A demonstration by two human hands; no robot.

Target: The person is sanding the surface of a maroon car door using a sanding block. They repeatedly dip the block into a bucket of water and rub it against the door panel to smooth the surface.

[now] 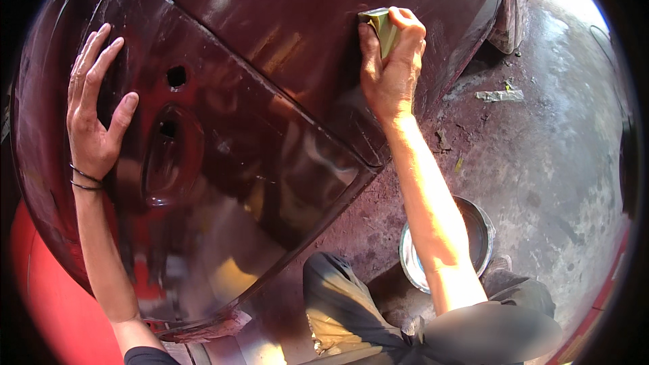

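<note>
Seemingly, the work on the dark red panel (318,34) is standing partway: a few pale smudges (220,1) are showing at the upper middle of the frame, while broad stretches there and on the door (223,162) at the left are shining, so much surface may be remaining, though nothing is proving which parts are finished. The block (387,35) is sitting on the panel just right of upper centre; its long axis is running roughly top to bottom, its upper end leaning slightly leftward, with fingers hiding part of the outline. The right hand (394,71) is pinching it between thumb and fingers. The left hand (94,111) is lying along the door, holding nothing, its thumb spread wide. A bucket (485,226) is standing at the lower right, partly behind the right arm (433,209).
</note>
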